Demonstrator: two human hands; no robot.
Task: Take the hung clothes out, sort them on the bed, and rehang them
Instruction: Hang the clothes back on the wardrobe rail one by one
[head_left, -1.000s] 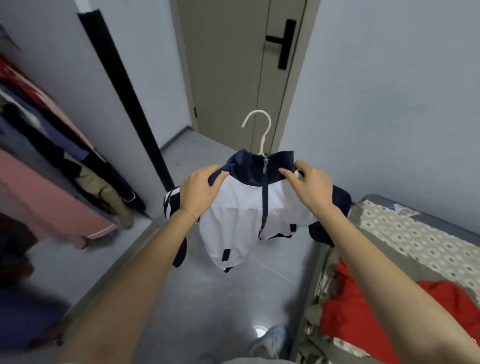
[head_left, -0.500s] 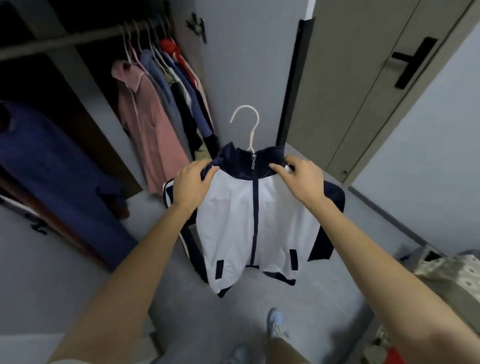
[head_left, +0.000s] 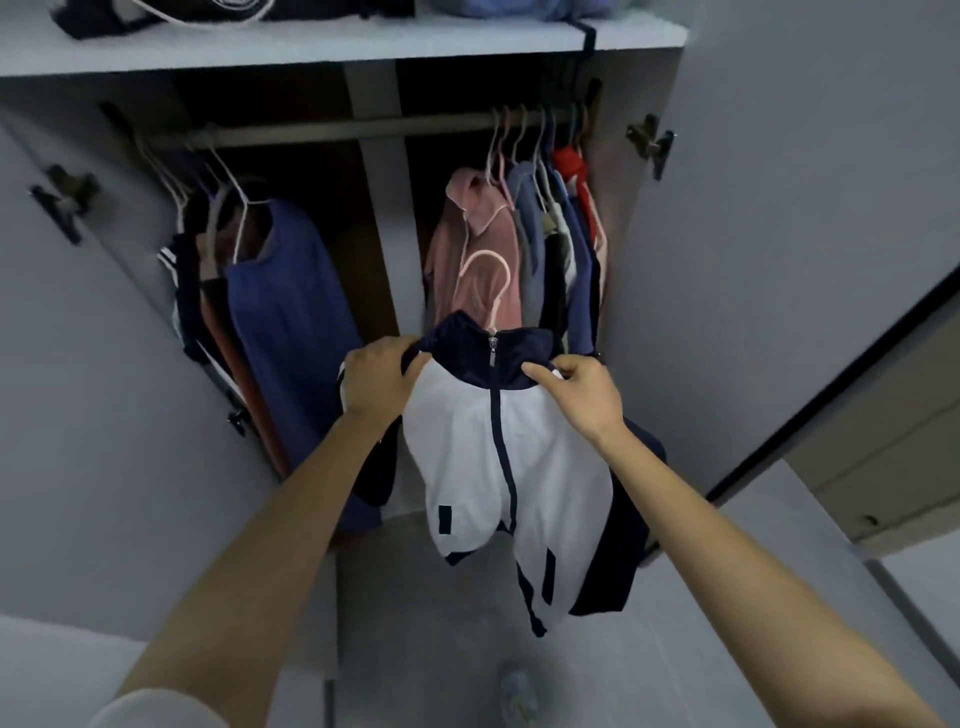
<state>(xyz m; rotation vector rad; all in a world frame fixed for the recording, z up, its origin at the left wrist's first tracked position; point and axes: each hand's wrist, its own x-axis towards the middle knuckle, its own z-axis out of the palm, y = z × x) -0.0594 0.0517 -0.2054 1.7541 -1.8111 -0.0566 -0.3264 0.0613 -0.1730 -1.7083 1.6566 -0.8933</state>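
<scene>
Wardrobe (head_left: 382, 234) now dead ahead — jacket (head_left: 467, 441) before its rail (head_left: 322, 132)

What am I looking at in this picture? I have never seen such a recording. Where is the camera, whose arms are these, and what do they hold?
There is no machine here: a person wears a camera on the head, so you see their arms from above. The left hand and the right hand each grip a shoulder of a white and navy jacket, which is on a hanger. In front is an open wardrobe with a rail, where a pink hoodie and a blue top hang.
</scene>
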